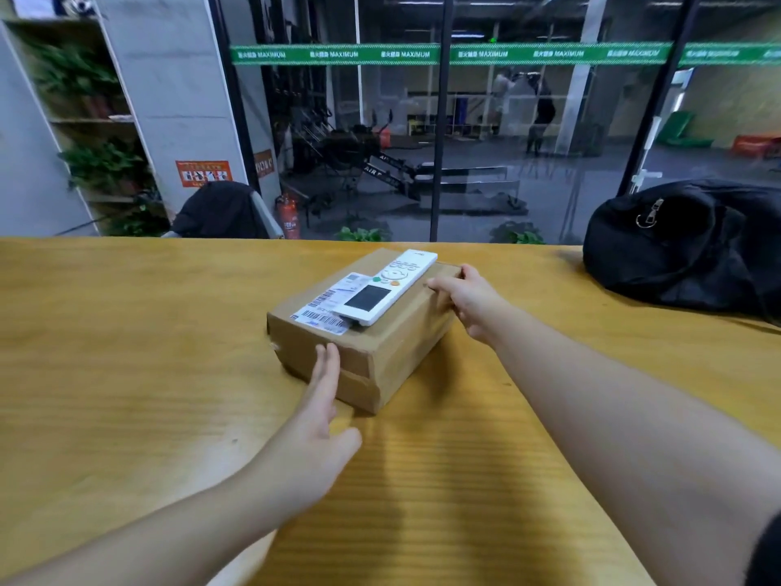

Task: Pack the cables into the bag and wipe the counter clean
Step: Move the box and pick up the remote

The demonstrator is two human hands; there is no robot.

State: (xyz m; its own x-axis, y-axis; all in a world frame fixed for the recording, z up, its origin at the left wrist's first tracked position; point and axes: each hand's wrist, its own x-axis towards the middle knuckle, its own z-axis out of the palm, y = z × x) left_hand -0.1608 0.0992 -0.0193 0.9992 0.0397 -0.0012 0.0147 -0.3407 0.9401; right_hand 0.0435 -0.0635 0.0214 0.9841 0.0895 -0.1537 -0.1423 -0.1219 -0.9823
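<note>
Head view, looking down over a wooden surface (126,353) with a brown cardboard box (397,344) sitting near its middle. On the box top, a white shipping label (327,308) with barcodes, print too small to read, and lying partly over it a white remote control (386,287) with a dark screen, a green button and an orange button. Left hand (315,420) flat and open, fingers (327,365) stretched out together against the box's near side, thumb spread wide over the surface. Right hand (465,300) at the box's far right edge, fingers curled over the top edge, gripping the cardboard. Black bag (684,247) resting at the far right of the surface, well apart from the box, a metal zipper pull showing on its top. No cables to be made out anywhere in view. Beyond the surface, a glass wall crossed by a green band (422,54) reading "MAXIMUM" over and over, gym equipment behind it. Far left, a shelf (84,120) with green plants, an orange sign (203,173) on a grey pillar, writing unreadable, and a red fire extinguisher (288,217) on the floor.
</note>
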